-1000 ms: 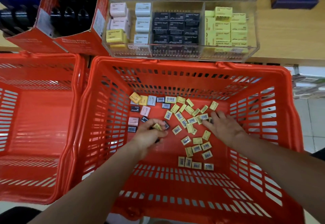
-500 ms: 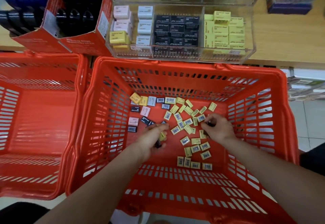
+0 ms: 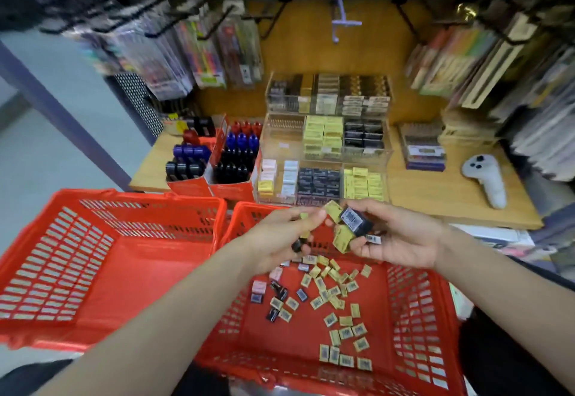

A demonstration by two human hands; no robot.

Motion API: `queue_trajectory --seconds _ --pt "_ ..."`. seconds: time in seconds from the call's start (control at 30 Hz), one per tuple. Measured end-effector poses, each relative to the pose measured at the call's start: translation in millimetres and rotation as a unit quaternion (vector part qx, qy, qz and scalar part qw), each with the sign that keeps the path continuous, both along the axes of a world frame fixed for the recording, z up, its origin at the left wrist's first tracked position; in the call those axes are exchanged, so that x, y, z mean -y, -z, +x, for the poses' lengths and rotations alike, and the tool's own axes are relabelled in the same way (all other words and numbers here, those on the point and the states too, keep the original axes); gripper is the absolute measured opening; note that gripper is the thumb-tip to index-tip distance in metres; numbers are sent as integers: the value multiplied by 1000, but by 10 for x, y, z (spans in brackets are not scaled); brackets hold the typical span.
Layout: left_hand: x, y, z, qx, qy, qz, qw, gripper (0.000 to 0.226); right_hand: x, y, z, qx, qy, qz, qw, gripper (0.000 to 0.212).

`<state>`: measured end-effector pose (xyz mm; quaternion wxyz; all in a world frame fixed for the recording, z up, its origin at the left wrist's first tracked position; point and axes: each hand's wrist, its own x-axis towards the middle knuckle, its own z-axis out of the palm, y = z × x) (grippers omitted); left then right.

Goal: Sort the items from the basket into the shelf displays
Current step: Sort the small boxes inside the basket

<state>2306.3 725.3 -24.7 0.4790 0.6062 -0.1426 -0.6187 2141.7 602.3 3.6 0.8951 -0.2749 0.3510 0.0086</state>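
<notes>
Empty basket: a second red basket (image 3: 102,258) sits at nine o'clock of the working one, rims just beside each other, nothing visible inside it.

Left hand: the left hand (image 3: 277,237) is curled, pinching a yellow eraser (image 3: 332,210) at its fingertips; something dark shows under its palm, but I cannot tell what it is.

Right hand: the right hand (image 3: 395,233) is cupped palm-up, cradling a black eraser (image 3: 354,220), another yellow one (image 3: 342,238) and a barcoded piece beside them.

Step in hand: by my reading, the person is sorting a picked-up handful by colour over the basket, before any of it goes to the shelf.

Task items: most of the erasers (image 3: 329,299) lie loose on the floor of the red basket (image 3: 413,318), mainly yellow, with a few black and pale ones toward nine o'clock.

Next move: it likely calls for a reach to twelve o'clock, dropping yellow into the yellow compartment (image 3: 364,182) and black into the black compartment (image 3: 317,179) of the clear acrylic display (image 3: 261,153).

In the way: the display's front wall must be cleared from above. The red marker cartons (image 3: 214,174) stand at its nine o'clock side.

Also around: a white controller (image 3: 485,176) lies on the wooden shelf (image 3: 435,190), well apart at two o'clock; hanging packets above are blurred.
</notes>
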Motion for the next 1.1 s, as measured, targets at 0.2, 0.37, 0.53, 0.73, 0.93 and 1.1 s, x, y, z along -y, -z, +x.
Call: queue_trajectory --seconds 0.2,0.37,0.53,0.73,0.93,1.1 --pt "73 -632 -19 87 49 -100 990 31 29 -682 -36 22 -79 -96 992 17" --pt "266 -700 13 60 -46 -103 992 27 125 -717 -164 21 20 -53 998 33" --pt "434 -640 -89 12 -66 -82 994 22 214 -776 -143 50 134 -40 989 26" --pt "445 -582 -284 -112 -93 -71 987 12 269 -803 -12 134 225 -2 965 39" --pt "423 -669 -258 -177 -50 -111 977 36 244 -744 49 133 229 -31 964 47" --pt "405 -682 -184 -146 -20 -99 984 28 230 -690 8 118 173 -110 972 40"
